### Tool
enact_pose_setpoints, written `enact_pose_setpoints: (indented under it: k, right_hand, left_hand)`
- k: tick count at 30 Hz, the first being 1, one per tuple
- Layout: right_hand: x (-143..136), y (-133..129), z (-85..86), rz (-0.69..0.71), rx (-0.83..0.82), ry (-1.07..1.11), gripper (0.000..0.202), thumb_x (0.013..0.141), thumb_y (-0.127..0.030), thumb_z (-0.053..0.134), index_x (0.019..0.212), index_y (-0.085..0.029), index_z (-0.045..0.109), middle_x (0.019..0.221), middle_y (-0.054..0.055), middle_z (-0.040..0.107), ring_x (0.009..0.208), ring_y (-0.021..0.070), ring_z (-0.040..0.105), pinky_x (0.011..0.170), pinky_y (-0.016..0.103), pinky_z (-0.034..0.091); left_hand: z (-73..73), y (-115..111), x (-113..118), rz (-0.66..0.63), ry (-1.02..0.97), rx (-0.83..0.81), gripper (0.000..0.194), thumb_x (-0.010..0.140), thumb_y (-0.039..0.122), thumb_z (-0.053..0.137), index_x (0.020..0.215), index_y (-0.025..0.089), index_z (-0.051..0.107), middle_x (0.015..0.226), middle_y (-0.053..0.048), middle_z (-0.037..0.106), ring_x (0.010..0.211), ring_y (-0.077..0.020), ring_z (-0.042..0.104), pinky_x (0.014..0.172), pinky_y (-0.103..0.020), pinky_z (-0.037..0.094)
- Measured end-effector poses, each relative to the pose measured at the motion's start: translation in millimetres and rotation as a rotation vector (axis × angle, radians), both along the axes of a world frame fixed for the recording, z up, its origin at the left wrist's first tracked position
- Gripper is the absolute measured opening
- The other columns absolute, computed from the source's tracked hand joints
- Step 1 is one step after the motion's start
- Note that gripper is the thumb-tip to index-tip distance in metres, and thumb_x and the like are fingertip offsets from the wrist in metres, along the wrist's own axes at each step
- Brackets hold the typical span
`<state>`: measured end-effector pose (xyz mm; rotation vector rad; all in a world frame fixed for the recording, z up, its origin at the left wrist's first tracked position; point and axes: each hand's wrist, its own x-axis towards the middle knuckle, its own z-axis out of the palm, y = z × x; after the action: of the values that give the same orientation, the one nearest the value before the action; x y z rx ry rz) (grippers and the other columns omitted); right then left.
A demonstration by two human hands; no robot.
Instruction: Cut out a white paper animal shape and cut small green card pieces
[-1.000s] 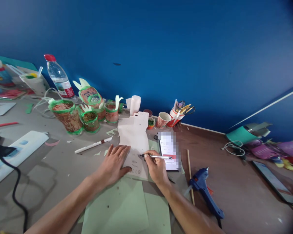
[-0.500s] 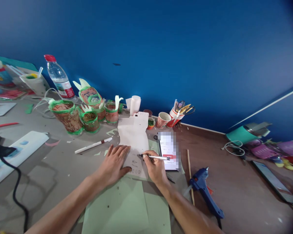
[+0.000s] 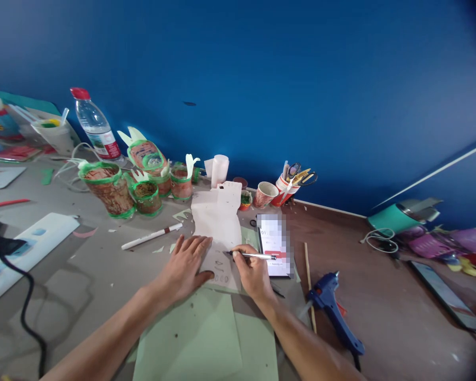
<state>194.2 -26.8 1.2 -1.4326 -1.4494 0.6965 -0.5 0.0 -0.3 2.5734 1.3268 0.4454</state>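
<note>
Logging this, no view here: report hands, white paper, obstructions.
Left hand resting on white paper. Right hand holding pen, tip at paper. Small marks low on it. Phone close by right hand, off white paper.

The white paper point(image 3: 216, 214) is a cut-out with an uneven outline: broad at its far end, with a notch in that edge, and narrower toward the middle. It lies lengthwise, running away from the viewer, its surface slightly wavy. Dark drawn marks sit on its near half, including a row of at least 3 small ovals near the bottom edge. The slim pen point(image 3: 257, 255), pale-barrelled with dark ends, slants low, its tip pointing left over the paper.
</note>
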Motion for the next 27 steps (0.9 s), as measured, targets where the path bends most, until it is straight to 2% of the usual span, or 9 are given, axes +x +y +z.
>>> enact_pose_setpoints:
  k: [17, 27]
  right_hand:
    - [3.4, -1.1, 4.2, -0.025, -0.039, 0.022, 0.018, 0.08, -0.03, 0.049, 0.075, -0.017, 0.061, 0.064, 0.002, 0.059, 0.053, 0.0133, 0.05, 0.048, 0.023, 0.037]
    - [3.9, -1.4, 7.6, -0.041, -0.06, 0.048, 0.019, 0.079, -0.032, 0.05, 0.073, -0.017, 0.06, 0.053, -0.002, 0.05, 0.046, 0.0115, 0.042, 0.043, 0.022, 0.033]
  left_hand:
    - [-1.6, 0.5, 0.0, 0.003, -0.008, 0.001, 0.064, 0.079, 0.035, 0.06, 0.136, 0.017, 0.037, 0.133, -0.014, 0.052, 0.125, -0.0312, 0.041, 0.109, -0.052, 0.02]
    - [-0.3, 0.1, -0.5, 0.002, -0.017, 0.005, 0.064, 0.079, 0.035, 0.059, 0.137, 0.018, 0.036, 0.132, -0.013, 0.052, 0.126, -0.031, 0.041, 0.109, -0.052, 0.02]
